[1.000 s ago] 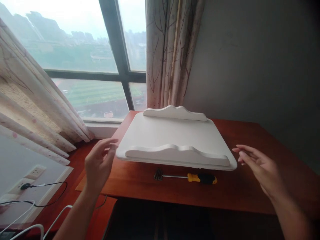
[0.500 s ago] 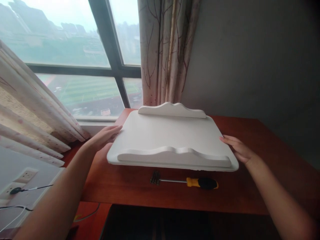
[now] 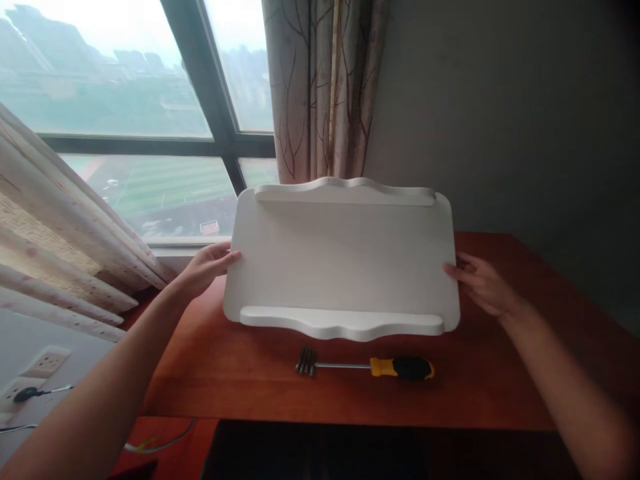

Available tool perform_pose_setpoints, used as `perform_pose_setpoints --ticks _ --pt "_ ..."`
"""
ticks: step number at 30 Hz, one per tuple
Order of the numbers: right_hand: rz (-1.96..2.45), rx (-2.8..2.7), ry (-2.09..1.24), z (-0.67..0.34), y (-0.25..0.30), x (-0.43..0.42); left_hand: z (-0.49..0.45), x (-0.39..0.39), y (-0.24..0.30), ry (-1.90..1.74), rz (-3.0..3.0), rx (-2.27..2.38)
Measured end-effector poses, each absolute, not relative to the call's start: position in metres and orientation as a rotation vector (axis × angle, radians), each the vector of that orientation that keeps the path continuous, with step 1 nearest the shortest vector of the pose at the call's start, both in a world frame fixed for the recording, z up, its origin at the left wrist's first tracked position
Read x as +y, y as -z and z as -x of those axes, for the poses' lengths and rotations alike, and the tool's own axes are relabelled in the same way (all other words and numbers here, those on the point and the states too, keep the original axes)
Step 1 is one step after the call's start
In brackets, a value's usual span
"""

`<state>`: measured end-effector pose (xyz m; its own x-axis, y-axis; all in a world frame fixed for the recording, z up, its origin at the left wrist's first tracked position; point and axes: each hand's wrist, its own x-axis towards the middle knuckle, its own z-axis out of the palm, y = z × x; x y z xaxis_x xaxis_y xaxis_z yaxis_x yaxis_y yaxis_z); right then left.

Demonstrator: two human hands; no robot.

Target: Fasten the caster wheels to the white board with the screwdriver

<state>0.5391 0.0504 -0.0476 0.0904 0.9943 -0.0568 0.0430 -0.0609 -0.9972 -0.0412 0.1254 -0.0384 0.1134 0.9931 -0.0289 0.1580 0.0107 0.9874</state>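
A white board (image 3: 345,257) with rounded corners is tilted up so its broad face turns toward me. Wavy-edged strips run along its long sides, an upper strip (image 3: 345,192) and a lower strip (image 3: 343,323). My left hand (image 3: 207,267) grips the left short edge, thumb on the face and fingers behind. On the opposite short edge my right hand (image 3: 480,280) is closed the same way, its fingertips partly hidden. Below the board, a yellow and black screwdriver (image 3: 403,368) lies on the desk, its tip by several small metal screws (image 3: 305,362).
The reddish-brown wooden desk (image 3: 240,387) stands against a grey wall. Behind it are a window (image 3: 165,187) and a patterned curtain (image 3: 325,87), with another curtain (image 3: 65,220) at left. Cables and wall sockets (image 3: 50,362) are at lower left.
The board has been tilted up, its far side rising so the face turns toward me. Both hands have kept hold of its short edges, thumbs now on the face.
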Motion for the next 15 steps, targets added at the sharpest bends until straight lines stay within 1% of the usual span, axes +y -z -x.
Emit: perform_pose_setpoints --ticks 4,10,15 --pt "1.288 -1.152 -1.023 -0.536 0.033 0.058 0.042 0.134 0.029 -1.1 -1.475 1.206" --pt "1.245 -1.216 -0.872 -0.533 0.021 0.07 0.038 0.136 0.011 -1.151 -1.649 1.299" --pt "1.358 -1.313 -0.707 -0.539 0.014 0.077 0.039 0.134 0.006 -1.168 -1.711 1.338"
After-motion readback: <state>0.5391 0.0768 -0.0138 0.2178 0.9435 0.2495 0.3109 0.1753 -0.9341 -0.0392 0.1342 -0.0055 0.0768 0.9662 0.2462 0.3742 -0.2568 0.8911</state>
